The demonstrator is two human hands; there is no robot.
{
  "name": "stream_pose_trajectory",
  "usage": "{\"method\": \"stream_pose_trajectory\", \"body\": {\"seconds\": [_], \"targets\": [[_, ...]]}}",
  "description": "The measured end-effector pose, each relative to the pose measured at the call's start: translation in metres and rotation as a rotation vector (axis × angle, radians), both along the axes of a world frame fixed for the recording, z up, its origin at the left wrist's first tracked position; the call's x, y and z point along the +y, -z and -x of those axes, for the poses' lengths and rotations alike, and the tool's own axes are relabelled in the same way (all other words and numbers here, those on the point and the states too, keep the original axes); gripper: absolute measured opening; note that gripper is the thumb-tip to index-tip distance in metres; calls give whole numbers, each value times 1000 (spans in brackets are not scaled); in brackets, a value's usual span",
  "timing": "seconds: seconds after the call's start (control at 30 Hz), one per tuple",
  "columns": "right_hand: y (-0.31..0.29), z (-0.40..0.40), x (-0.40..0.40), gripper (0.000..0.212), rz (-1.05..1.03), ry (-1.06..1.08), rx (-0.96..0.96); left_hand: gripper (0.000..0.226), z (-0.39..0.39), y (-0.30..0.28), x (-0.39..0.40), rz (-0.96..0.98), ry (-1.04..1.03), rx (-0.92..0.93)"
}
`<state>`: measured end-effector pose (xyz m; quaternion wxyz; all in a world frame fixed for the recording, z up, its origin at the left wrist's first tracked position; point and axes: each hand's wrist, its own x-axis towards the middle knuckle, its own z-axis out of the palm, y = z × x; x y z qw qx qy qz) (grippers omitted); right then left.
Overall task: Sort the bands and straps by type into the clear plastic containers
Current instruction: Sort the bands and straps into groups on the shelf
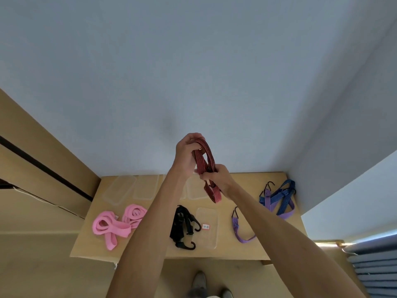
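Both hands are up off the table, working the red striped strap in mid-air at about 12 o'clock from the table's centre. My left hand is gripping the top of the loop, fingers curled over it; my right hand is pinching the lower part, with the tail hanging below at 6 o'clock of that hand. I'm judging this as folding the strap into a compact bundle before it goes in a container. To do it well I'm keeping the loops even, tucking any end hook inside (can't tell where the hooks are), and not letting go until the bundle holds. Clear containers are lying at the table's far edge: one at 10 o'clock, one right under my hands, another nearer me at 6 o'clock beside the black hooked straps. Pink bands are sitting at 8 o'clock, the blue and purple straps at 2 o'clock, a purple strap at 4 o'clock, all unsorted. Red probably belongs with the hooked stretchy ones.
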<state>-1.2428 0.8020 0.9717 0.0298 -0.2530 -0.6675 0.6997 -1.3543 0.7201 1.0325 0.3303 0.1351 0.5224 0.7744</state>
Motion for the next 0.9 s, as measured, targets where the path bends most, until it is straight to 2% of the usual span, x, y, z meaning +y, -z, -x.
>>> {"method": "stream_pose_trajectory", "body": {"seconds": [0.07, 0.13, 0.2, 0.27, 0.33, 0.43, 0.6, 0.77, 0.9], "targets": [[1, 4, -2, 27, 31, -18, -7, 32, 8, 8, 0, 166, -119, 89], [4, 8, -5, 20, 38, -8, 3, 31, 15, 20, -2, 472, -215, 359], [10, 11, -10, 18, 6, 18, -23, 32, 20, 33, -9, 642, -230, 467], [20, 13, -13, 24, -63, 13, -94, 32, 22, 48, -18, 768, -179, 382], [33, 13, -17, 21, -158, -47, -166, 32, 22, 66, -25, 871, -67, 199], [55, 9, -24, 23, -322, -167, -256, 36, 12, 91, -32, 841, 77, -122], [91, -12, -30, 31, -344, -233, -363, 42, -2, 138, -44, 800, 0, -149], [128, -33, -40, 43, -412, -97, -376, 45, -13, 182, -53, 809, -48, -291], [162, -38, -51, 41, -411, -63, -475, 43, -20, 220, -51, 820, -31, -344]]}}
